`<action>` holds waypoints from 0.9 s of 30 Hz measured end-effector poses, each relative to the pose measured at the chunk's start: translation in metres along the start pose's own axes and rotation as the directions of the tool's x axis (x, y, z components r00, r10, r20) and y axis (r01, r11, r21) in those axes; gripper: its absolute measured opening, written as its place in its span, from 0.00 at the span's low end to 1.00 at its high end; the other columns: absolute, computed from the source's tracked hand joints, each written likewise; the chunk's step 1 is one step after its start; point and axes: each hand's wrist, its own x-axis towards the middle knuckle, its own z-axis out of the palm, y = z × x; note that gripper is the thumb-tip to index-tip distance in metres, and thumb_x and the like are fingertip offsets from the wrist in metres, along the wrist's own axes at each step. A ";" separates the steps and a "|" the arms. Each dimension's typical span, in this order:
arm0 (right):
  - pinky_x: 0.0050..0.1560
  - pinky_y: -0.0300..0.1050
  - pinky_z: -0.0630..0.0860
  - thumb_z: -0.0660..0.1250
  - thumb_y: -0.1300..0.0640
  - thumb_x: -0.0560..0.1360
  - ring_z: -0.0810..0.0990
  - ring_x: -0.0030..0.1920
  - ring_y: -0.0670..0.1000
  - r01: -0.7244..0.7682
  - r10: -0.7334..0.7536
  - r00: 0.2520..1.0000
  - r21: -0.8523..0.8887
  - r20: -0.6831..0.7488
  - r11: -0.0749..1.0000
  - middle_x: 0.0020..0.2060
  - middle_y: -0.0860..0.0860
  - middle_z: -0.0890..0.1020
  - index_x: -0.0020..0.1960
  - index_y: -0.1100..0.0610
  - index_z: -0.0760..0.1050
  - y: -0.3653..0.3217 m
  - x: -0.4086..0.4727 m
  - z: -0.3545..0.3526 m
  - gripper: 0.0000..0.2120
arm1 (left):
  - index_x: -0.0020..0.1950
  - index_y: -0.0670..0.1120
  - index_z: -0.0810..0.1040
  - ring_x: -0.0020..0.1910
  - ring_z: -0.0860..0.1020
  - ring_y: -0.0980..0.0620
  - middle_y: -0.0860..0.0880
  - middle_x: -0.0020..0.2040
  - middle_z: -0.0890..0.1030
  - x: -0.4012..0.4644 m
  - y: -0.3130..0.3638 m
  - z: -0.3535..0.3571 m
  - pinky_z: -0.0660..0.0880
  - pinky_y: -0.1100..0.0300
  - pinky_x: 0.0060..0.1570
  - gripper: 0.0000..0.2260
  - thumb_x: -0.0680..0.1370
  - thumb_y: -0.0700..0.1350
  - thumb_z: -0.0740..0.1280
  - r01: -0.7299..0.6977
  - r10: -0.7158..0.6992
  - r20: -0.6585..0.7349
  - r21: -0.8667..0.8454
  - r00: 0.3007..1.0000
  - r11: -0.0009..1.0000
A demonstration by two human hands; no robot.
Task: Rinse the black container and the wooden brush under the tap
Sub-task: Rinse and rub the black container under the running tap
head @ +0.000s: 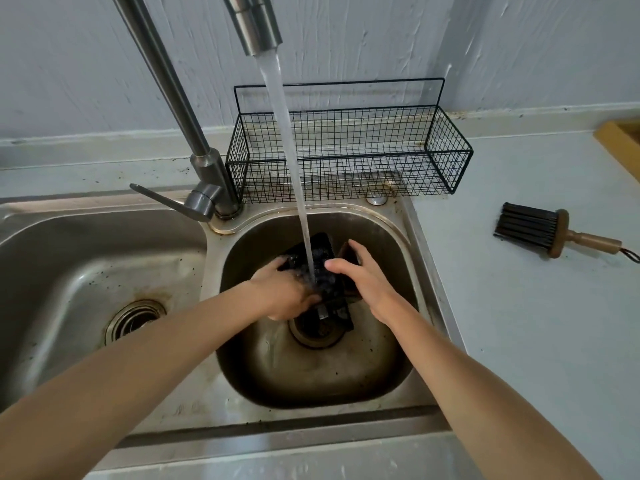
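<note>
The black container (327,271) is held over the small right sink basin (388,358), tilted, with the water stream (294,161) from the tap (256,26) falling into it. My left hand (284,292) grips its left and lower side. My right hand (363,278) holds its right side, thumb across the rim. Part of the container is hidden by my hands and the splashing water. The wooden brush (557,233) with dark bristles lies on the counter to the right of the sink, handle pointing right, untouched.
A black wire basket (349,161) stands on the ledge behind the basin. The tap lever (166,202) sticks out to the left. A larger basin (86,271) with a drain lies at left. A wooden box corner (620,140) sits at the far right on the counter (536,323).
</note>
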 end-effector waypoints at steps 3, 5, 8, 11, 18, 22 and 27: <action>0.64 0.50 0.63 0.71 0.44 0.64 0.64 0.69 0.57 0.021 -0.026 0.999 -0.132 -0.035 0.991 0.71 0.55 0.63 0.73 0.48 0.53 -0.004 0.001 0.007 0.44 | 0.66 0.48 0.71 0.64 0.71 0.49 0.46 0.65 0.74 0.002 -0.010 0.009 0.65 0.55 0.65 0.16 0.80 0.48 0.55 0.040 -0.086 -0.131 -0.324 0.988 0.945; 0.64 0.52 0.63 0.72 0.41 0.62 0.62 0.69 0.60 0.029 -0.047 0.997 -0.284 -0.054 0.958 0.71 0.58 0.61 0.73 0.46 0.51 -0.004 0.000 0.012 0.47 | 0.63 0.43 0.74 0.53 0.78 0.49 0.44 0.54 0.80 -0.001 -0.008 0.008 0.73 0.57 0.52 0.14 0.80 0.44 0.57 0.052 -0.302 -0.077 -0.917 0.950 0.395; 0.64 0.56 0.64 0.70 0.37 0.61 0.62 0.68 0.60 0.012 -0.072 0.991 -0.471 -0.110 0.882 0.70 0.58 0.60 0.73 0.44 0.48 -0.003 -0.005 0.021 0.48 | 0.61 0.37 0.73 0.46 0.79 0.48 0.43 0.46 0.81 -0.004 -0.001 0.015 0.75 0.58 0.45 0.16 0.80 0.45 0.54 -0.095 -0.318 0.164 -0.742 0.934 -0.664; 0.64 0.56 0.63 0.67 0.32 0.60 0.60 0.68 0.61 0.070 -0.182 0.979 -0.689 -0.091 0.721 0.69 0.58 0.60 0.73 0.44 0.46 -0.004 -0.011 0.028 0.49 | 0.58 0.41 0.75 0.50 0.77 0.46 0.42 0.48 0.82 0.000 0.014 0.019 0.72 0.53 0.50 0.19 0.79 0.52 0.54 -0.143 -0.243 0.156 -0.476 0.957 -0.868; 0.58 0.53 0.68 0.51 0.43 0.77 0.67 0.64 0.60 0.269 -0.519 0.850 -0.922 0.091 0.278 0.68 0.61 0.64 0.74 0.51 0.50 -0.007 -0.021 0.025 0.28 | 0.68 0.44 0.69 0.66 0.70 0.42 0.41 0.65 0.74 0.003 0.023 0.020 0.63 0.46 0.66 0.26 0.78 0.59 0.50 -0.176 -0.226 0.195 -0.246 0.954 -0.953; 0.66 0.51 0.66 0.50 0.51 0.80 0.62 0.71 0.57 0.399 -0.521 0.832 -0.857 0.189 0.326 0.73 0.59 0.60 0.74 0.57 0.51 -0.009 -0.023 0.031 0.25 | 0.67 0.47 0.69 0.65 0.71 0.42 0.43 0.66 0.74 0.004 0.022 0.026 0.66 0.45 0.65 0.23 0.78 0.58 0.55 -0.262 -0.286 0.324 -0.117 0.902 -0.958; 0.67 0.48 0.63 0.52 0.50 0.79 0.66 0.69 0.53 0.421 -0.372 0.901 -0.653 0.222 0.630 0.72 0.53 0.64 0.73 0.57 0.56 -0.022 -0.014 0.035 0.24 | 0.71 0.46 0.64 0.68 0.69 0.41 0.42 0.69 0.70 0.003 0.014 0.039 0.64 0.45 0.67 0.24 0.78 0.57 0.56 -0.277 -0.276 0.445 -0.064 0.852 -0.959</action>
